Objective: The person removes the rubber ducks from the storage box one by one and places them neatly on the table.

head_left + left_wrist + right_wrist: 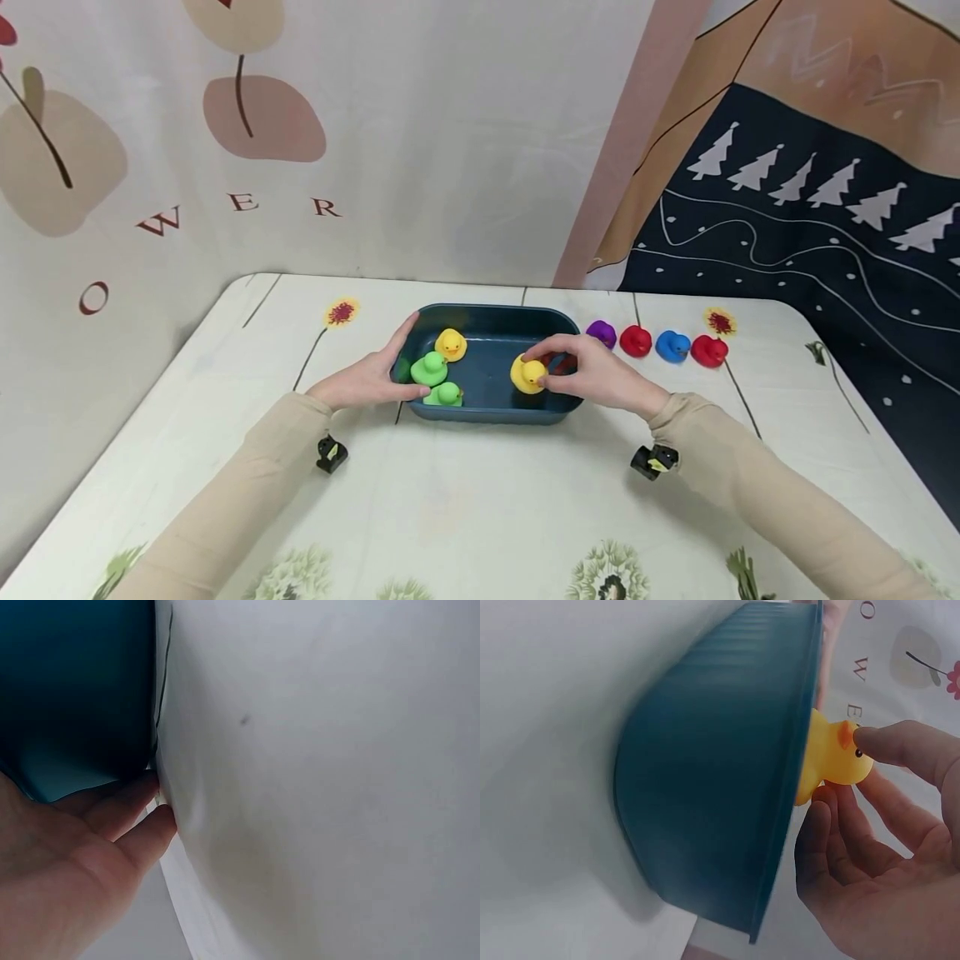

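Note:
A dark teal plastic bin [487,414] sits on the table. My left hand [375,371] holds its left end, the thumb over the rim and the fingers against the outer wall, as the left wrist view shows. My right hand [592,371] pinches a yellow rubber duck [527,375] between thumb and fingers at the bin's right side. In the right wrist view, the duck's head [847,761] stands above the rim. Inside the bin on the left are another yellow duck [451,344] and two green ducks [430,368]. Something red [561,364] is partly hidden behind my right fingers.
To the right of the bin, a row of rubber ducks lies on the table: purple [602,333], red [636,341], blue [672,346] and another red [708,351]. A flower-printed cloth [480,500] covers the table. Printed curtains [450,167] hang behind it.

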Tool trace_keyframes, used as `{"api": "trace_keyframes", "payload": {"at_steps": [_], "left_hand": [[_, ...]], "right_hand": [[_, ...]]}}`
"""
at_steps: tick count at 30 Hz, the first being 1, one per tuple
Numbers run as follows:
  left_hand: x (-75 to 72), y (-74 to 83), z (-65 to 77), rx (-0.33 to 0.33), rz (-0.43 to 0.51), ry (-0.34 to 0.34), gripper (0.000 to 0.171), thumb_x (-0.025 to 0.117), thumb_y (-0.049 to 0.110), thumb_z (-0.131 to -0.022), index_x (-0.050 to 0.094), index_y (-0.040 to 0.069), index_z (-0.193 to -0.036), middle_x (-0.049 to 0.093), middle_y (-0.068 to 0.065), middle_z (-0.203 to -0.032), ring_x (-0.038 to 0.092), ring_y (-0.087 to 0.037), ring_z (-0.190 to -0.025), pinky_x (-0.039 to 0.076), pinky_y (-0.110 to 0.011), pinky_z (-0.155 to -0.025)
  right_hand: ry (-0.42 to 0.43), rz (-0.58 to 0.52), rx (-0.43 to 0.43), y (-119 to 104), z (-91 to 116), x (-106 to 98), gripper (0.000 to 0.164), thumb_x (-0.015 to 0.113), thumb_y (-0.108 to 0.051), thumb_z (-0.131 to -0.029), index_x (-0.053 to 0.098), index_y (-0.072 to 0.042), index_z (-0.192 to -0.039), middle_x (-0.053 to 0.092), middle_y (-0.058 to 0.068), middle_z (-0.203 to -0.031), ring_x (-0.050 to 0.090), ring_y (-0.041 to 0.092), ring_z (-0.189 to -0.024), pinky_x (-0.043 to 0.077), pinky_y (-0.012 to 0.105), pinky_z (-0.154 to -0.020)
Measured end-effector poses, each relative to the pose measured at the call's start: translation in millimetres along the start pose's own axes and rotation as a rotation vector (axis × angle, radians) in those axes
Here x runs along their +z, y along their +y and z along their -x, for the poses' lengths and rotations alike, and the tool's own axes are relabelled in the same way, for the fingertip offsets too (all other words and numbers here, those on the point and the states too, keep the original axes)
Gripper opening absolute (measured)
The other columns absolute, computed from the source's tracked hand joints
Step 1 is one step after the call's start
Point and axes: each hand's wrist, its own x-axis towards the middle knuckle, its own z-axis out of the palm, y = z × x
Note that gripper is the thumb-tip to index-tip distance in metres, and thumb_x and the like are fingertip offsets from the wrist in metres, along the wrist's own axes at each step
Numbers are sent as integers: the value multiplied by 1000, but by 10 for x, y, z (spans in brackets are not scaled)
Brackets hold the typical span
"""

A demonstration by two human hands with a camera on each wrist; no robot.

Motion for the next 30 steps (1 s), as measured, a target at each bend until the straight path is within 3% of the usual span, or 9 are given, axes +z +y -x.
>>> {"api": "trace_keyframes", "payload": {"at_steps": [7,15,21,30], "left_hand": [[-3,-18,-7,10,-2,-1,110,71,45,-84,-13,31,-154,30,-31,-148,43,-41,-125,33,-58,-103],[-4,-11,-9,11,0,-3,110,71,45,-84,-13,31,-154,29,-30,-149,42,-42,-126,32,-58,-103],[-5,-17,-4,18,1,1,110,71,44,-84,-12,30,-154,28,-31,-149,42,-42,-126,32,-59,-103],[2,-14,-5,18,0,2,110,71,45,-84,-13,30,-154,32,-30,-147,46,-39,-120,35,-58,-101]], "right_hand": [[31,27,15,21,51,-137,33,71,-3,-86,66,-2,-118,63,10,-112,55,27,-101,51,37,-83],[56,21,64,52,141,-252,34,70,-3,-87,65,-2,-121,61,11,-114,56,26,-100,52,29,-83],[69,10,74,87,177,-323,35,69,-3,-87,64,-2,-122,61,12,-118,55,26,-100,51,32,-85],[100,-40,166,196,223,-419,35,67,-9,-91,62,-1,-124,59,15,-121,54,30,-102,50,24,-81]]}}
